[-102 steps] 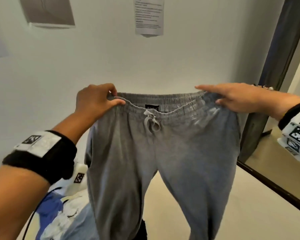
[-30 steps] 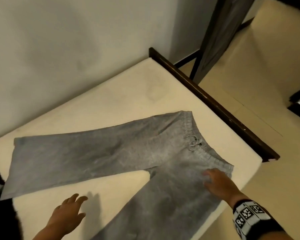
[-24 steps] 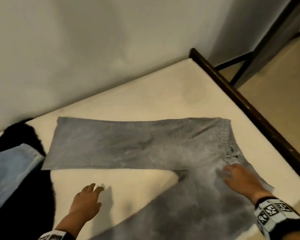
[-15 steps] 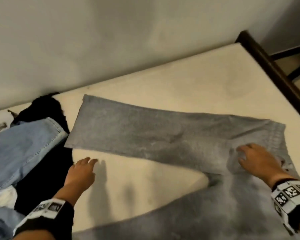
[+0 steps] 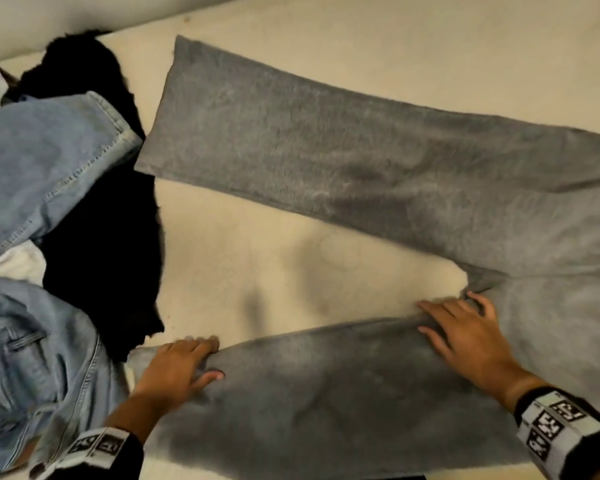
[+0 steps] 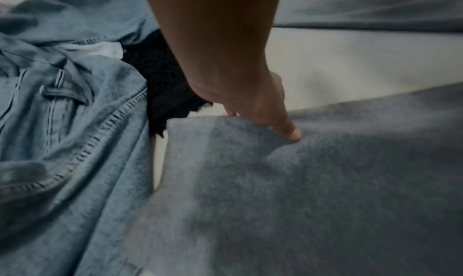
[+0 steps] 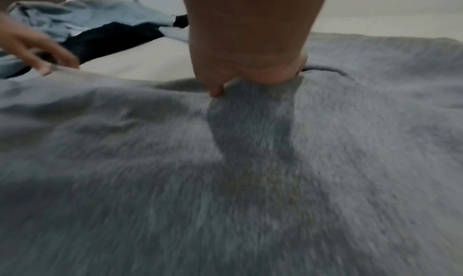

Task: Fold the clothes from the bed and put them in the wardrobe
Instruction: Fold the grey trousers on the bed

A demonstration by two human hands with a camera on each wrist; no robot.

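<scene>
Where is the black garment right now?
In the head view the black garment lies at the left of the bed, partly under the blue jeans, just left of the grey sweatpants.

You have the grey sweatpants [image 5: 378, 161] spread flat on the cream bed [image 5: 274, 265], legs parted in a V that opens toward the left. The far leg runs straight, its hem just beside the black garment [image 5: 101, 237]. The near leg lies along the bed's near edge, its inner edge lifted a little where your hands grip it, near the hem and just beside the crotch. To the left you have a heap: light blue jeans [image 5: 42, 150] draped over the black garment, a second denim part [image 5: 32, 358] with a belt loop lower down, and white cloth [image 5: 14, 265] between them.
</scene>
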